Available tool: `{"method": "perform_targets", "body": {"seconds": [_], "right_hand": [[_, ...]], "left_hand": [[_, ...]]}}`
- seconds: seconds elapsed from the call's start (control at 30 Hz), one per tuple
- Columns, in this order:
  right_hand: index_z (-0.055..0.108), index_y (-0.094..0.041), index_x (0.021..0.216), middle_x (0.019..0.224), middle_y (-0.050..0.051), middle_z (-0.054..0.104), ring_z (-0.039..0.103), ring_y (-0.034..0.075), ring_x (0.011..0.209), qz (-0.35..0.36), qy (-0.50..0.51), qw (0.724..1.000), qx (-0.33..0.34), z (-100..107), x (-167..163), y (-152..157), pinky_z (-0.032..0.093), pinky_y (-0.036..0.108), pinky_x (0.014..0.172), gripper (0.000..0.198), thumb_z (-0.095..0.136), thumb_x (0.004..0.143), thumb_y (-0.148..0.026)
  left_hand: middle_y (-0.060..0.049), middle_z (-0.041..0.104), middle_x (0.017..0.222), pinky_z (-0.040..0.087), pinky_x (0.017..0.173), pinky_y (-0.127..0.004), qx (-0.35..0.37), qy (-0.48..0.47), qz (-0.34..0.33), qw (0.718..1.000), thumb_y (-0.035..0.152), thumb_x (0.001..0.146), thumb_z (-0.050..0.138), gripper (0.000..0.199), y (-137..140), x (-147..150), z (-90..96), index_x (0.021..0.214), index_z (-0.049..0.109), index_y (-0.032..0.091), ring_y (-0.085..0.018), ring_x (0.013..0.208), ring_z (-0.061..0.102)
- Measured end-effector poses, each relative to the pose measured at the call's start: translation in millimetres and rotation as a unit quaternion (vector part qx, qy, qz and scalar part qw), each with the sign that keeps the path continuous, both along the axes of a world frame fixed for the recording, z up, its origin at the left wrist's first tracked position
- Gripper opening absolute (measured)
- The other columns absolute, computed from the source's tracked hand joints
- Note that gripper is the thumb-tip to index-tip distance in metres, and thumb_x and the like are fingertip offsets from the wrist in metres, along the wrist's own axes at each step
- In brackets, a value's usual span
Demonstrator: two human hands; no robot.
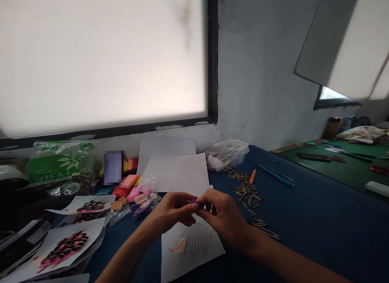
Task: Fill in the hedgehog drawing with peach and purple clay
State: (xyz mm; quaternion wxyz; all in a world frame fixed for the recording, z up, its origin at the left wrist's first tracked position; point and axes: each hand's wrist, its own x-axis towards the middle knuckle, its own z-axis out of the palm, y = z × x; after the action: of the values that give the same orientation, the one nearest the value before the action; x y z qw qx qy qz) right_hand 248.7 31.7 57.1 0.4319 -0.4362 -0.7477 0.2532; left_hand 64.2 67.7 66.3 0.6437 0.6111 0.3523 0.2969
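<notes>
Above a white sheet of paper (173,271), my two hands meet at the fingertips. Between them is a small lump of purple modelling clay (199,206). The fingers of my left hand (174,212) are closed on it from the left. From the right, my right hand (220,212) pinches the same lump. Drawn on the sheet is a hedgehog-like outline (199,236) with lines across its body. A flat piece of peach clay (178,247) covers its head end. My fingers hide part of the purple clay.
Sunflower seeds (247,194) lie scattered to the right, near an orange crayon-like stick (253,176) and blue tweezers (276,175). Clay packets (142,206) sit to the left. Sheets with finished seed pictures (68,246) are stacked at lower left. White paper (179,173) lies behind my hands.
</notes>
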Motion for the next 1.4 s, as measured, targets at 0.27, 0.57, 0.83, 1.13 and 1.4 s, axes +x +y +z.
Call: {"method": "perform_targets", "body": {"seconds": [0.27,0.57,0.83,1.13,1.4], "right_hand": [[0.068,-0.017,0.087,0.077,0.001,0.070,0.061,0.014,0.063,0.009,0.015,0.998,-0.054,3,0,-2,0.044,0.024,0.055,0.008,0.074,0.082,-0.019],[0.070,-0.016,0.083,0.070,0.000,0.066,0.058,0.013,0.062,0.032,0.065,0.993,-0.092,4,3,3,0.045,0.023,0.056,0.010,0.065,0.088,-0.023],[0.074,-0.017,0.092,0.072,0.001,0.068,0.060,0.014,0.061,0.041,0.070,0.989,-0.128,1,4,7,0.047,0.024,0.056,0.013,0.063,0.088,-0.023],[0.068,-0.017,0.090,0.071,-0.001,0.063,0.056,0.012,0.057,0.017,0.106,0.986,-0.128,-2,5,8,0.047,0.022,0.052,0.010,0.065,0.087,-0.026],[0.075,-0.019,0.095,0.088,0.004,0.071,0.060,0.014,0.067,0.013,0.099,0.990,-0.095,-2,2,6,0.047,0.024,0.056,0.016,0.062,0.089,-0.027]], "left_hand": [[-0.004,0.072,0.069,0.052,0.065,-0.026,0.026,-0.018,0.038,0.999,0.050,0.070,0.084,0.039,3,-2,-2.1,0.079,0.075,0.012,-0.015,0.063,0.065],[-0.004,0.073,0.076,0.054,0.069,-0.028,0.010,-0.019,0.016,1.000,0.042,0.064,0.090,0.041,1,-3,0.4,0.088,0.075,0.013,-0.016,0.070,0.068],[-0.001,0.073,0.078,0.053,0.068,-0.027,0.017,-0.024,0.034,0.999,0.038,0.062,0.090,0.044,4,-4,-4.8,0.095,0.069,0.017,-0.015,0.069,0.067],[-0.005,0.073,0.076,0.054,0.069,-0.030,0.011,0.020,0.034,0.999,0.052,0.071,0.081,0.041,3,-6,2.4,0.087,0.074,0.015,-0.019,0.071,0.069],[-0.002,0.069,0.073,0.050,0.063,-0.027,0.024,0.011,0.067,0.997,0.051,0.071,0.081,0.039,2,1,-6.2,0.085,0.073,0.015,-0.015,0.064,0.061]]}}
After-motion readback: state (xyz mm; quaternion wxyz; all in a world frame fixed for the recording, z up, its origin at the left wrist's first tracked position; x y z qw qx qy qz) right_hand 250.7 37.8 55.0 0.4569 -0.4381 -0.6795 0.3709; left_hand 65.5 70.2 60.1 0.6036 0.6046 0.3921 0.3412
